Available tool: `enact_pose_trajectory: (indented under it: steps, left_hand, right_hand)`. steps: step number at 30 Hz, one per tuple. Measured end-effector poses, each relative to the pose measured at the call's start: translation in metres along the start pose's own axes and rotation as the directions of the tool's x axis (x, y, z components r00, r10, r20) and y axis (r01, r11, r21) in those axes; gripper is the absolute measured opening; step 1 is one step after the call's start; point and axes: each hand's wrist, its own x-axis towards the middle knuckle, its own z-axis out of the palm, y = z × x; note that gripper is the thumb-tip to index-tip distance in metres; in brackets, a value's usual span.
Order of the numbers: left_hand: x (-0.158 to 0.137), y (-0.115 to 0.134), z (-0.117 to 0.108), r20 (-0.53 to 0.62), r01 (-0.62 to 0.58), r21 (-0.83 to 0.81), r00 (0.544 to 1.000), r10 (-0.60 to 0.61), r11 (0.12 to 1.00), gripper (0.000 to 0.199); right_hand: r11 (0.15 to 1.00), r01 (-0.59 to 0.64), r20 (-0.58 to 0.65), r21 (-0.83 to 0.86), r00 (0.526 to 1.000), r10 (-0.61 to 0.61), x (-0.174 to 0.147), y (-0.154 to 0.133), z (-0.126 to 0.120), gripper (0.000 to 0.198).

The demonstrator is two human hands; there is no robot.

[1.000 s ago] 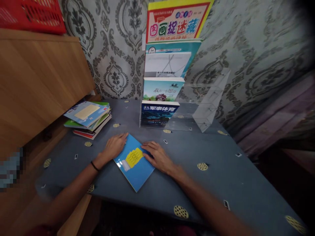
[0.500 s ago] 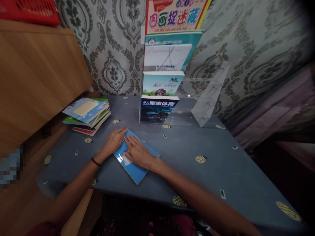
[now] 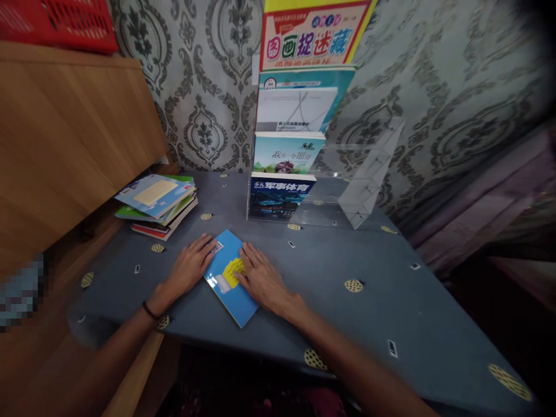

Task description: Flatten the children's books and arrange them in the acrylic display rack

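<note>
A blue book (image 3: 237, 307) with a yellow patch and a barcode lies on the table, turned at a slant. My left hand (image 3: 189, 265) rests at its upper left edge, fingers stretched toward the barcode corner. On the book's right side lies my right hand (image 3: 264, 278), its fingers extended and its thumb near the yellow patch. Neither hand is wrapped around the book. Part of the book's right side is hidden under my right hand.
A clear acrylic rack (image 3: 369, 174) stands at the back, with books such as a dark blue one (image 3: 282, 200) in its tiers. Left of it is a stack of books (image 3: 158, 200). A wooden cabinet (image 3: 82, 121) bearing a red basket (image 3: 65, 26) borders the patterned tablecloth (image 3: 330, 324).
My right hand has slid right across the cover, uncovering the yellow patch. My left hand has shifted slightly left and down, so the barcode shows. The view has tilted a little.
</note>
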Motion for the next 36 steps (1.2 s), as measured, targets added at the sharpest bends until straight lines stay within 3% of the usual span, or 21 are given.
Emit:
enact_pose_trajectory:
  steps: [6, 11, 14, 21, 25, 31, 36]
  left_hand:
    - [-0.056, 0.003, -0.011, -0.175, 0.021, 0.15, 0.985, 0.006, 0.988, 0.039]
    - [-0.067, 0.016, -0.013, -0.21, -0.057, 0.154, 0.974, 0.089, 0.986, 0.032]
    - [-0.068, 0.018, -0.013, -0.245, -0.056, 0.11, 0.966, 0.082, 0.992, 0.034]
    - [-0.064, 0.02, -0.015, -0.223, -0.06, 0.061, 0.972, 0.072, 0.996, 0.029]
    - [-0.065, 0.021, -0.015, -0.23, -0.052, 0.037, 0.971, 0.059, 0.998, 0.032]
    - [-0.054, 0.018, -0.021, -0.166, -0.024, 0.081, 0.985, 0.037, 0.996, 0.033]
    - [-0.039, 0.014, -0.009, -0.077, -0.103, 0.117, 0.991, 0.112, 0.988, 0.052]
  right_hand:
    - [0.996, 0.013, 0.082, -0.083, 0.997, -0.006, 0.005, -0.018, -0.013, 0.057]
    - [0.966, 0.248, 0.188, 0.07, 0.948, -0.257, 0.031, -0.063, -0.007, 0.051]
    - [0.951, 0.274, 0.2, 0.143, 0.933, -0.299, 0.052, -0.077, 0.002, 0.054]
    - [0.986, 0.154, 0.196, 0.065, 0.967, -0.164, 0.078, -0.044, 0.001, 0.065]
    - [0.998, 0.065, 0.193, -0.025, 0.979, -0.059, 0.059, -0.018, -0.009, 0.067]
    - [0.998, -0.021, 0.106, -0.062, 0.994, 0.028, -0.012, 0.004, -0.025, 0.059]
    - [0.997, -0.059, 0.025, -0.047, 0.998, 0.06, -0.048, 0.012, -0.035, 0.054]
